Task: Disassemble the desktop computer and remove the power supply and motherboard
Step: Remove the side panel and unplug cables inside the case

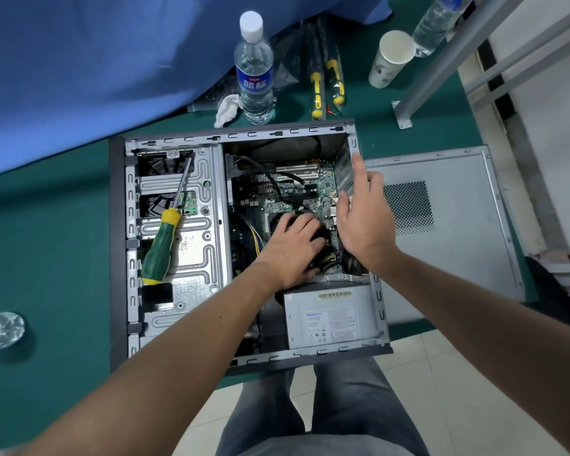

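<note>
The grey steel computer case [244, 245] lies open on the green desk [46, 258], its perforated side panel [441, 225] already off beside it at the desk's right edge. The silver power supply box [329, 317] and the green motherboard [277, 195] both sit inside yet. The left hand [293, 248] curls its fingers round the black cooler fan; the right hand [362, 212] hovers spread, holding nothing. A green-handled screwdriver [165, 238] rests on the drive cage, and cables crowd the board.

Both hands [323, 232] crowd the motherboard [293, 195] bay — power supply [329, 319] blocks its near side.
</note>
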`<state>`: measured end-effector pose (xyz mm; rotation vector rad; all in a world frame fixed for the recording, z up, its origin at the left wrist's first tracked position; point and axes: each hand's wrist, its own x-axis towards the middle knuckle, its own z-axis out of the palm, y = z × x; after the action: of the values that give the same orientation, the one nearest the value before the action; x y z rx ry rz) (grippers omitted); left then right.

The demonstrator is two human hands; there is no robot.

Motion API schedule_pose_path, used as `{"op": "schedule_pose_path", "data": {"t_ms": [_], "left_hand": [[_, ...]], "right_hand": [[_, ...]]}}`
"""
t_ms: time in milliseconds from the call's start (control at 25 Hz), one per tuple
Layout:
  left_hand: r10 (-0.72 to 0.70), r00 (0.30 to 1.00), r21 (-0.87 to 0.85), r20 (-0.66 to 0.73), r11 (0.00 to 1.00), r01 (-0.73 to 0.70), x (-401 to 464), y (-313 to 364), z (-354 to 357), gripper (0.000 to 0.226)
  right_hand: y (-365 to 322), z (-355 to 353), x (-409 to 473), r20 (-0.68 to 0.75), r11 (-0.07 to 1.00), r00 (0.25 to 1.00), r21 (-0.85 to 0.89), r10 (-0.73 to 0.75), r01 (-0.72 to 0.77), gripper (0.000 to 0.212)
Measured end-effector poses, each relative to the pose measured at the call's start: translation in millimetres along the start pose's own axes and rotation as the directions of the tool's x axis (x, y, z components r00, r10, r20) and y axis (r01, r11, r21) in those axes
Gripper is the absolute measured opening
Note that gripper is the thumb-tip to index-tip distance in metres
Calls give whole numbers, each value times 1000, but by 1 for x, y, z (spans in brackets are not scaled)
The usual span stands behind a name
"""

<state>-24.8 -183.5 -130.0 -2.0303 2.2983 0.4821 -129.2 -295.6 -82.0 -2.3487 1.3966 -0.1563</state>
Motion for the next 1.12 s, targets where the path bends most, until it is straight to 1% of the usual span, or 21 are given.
{"op": "schedule_pose_path", "data": {"t_ms": [80, 200, 240, 360, 520, 600, 640, 680, 720, 760, 800, 840, 880, 960, 1000, 1080, 1120], "left_hand": [[49, 999, 65, -9, 997, -48, 6, 1, 0, 49], [99, 995, 86, 25, 991, -101, 14, 2, -1, 46], [106, 994, 68, 32, 992, -108, 15, 0, -2, 47], [79, 996, -2, 48, 997, -79, 20, -3, -2, 61], [56, 997, -32, 60, 998, -55, 22, 3, 0, 57], [54, 997, -118, 48, 992, -48, 17, 4, -3, 51], [22, 1000, -199, 4, 980, -21, 13, 4, -5, 46], [-70, 995, -286, -75, 957, 45, 9, 4, -8, 41], [-228, 960, -365, -160, 918, 157, 4, 5, -10, 38], [-415, 888, -427, -197, 852, 303, -1, 7, -14, 39], [-571, 802, -464, -175, 766, 445, -6, 11, -18, 41], [-672, 729, -481, -129, 685, 547, -10, 15, -19, 41], [-729, 678, -501, -95, 623, 600, -14, 19, -20, 38], [-787, 616, -567, -30, 521, 638, -19, 23, -22, 34], [-808, 589, -589, 26, 463, 662, -20, 23, -23, 37], [-828, 536, -554, 164, 372, 745, -21, 21, -25, 45], [-829, 512, -506, 223, 351, 788, -21, 21, -25, 50]], "right_hand": [[0, 0, 0, 3, 1000, 1000, 1, 0, 0, 60], [1, 0, 0, -6, 1000, 1000, -3, -6, 6, 60], [1, 0, 1, -6, 1000, 1000, -2, -8, 8, 60], [1, 0, 1, -8, 1000, 1000, 0, -6, 6, 61], [1, 0, 0, -1, 1000, 1000, 8, -5, 5, 61], [2, 0, 0, 6, 1000, 1000, 7, -2, 2, 61], [1, 0, 0, 7, 1000, 1000, 6, 0, 0, 61], [1, 0, 0, 8, 1000, 1000, 5, 3, -3, 61], [1, 0, 0, 10, 1000, 1000, 6, 6, -6, 61], [0, -1, 0, 10, 1000, 1000, 6, 7, -7, 61], [0, -1, 0, 9, 1000, 1000, 2, 8, -8, 61], [0, -1, 0, 8, 1000, 1000, -4, 9, -9, 61], [0, -1, 0, 9, 1000, 1000, -7, 10, -10, 61], [0, -1, 0, 13, 1000, 1000, -3, 7, -7, 61], [0, -2, 0, 12, 1000, 1000, 0, 6, -6, 61], [0, -2, 0, 13, 1000, 1000, 2, 11, -11, 61], [0, -2, 0, 14, 1000, 1000, 6, 11, -11, 61]]}}
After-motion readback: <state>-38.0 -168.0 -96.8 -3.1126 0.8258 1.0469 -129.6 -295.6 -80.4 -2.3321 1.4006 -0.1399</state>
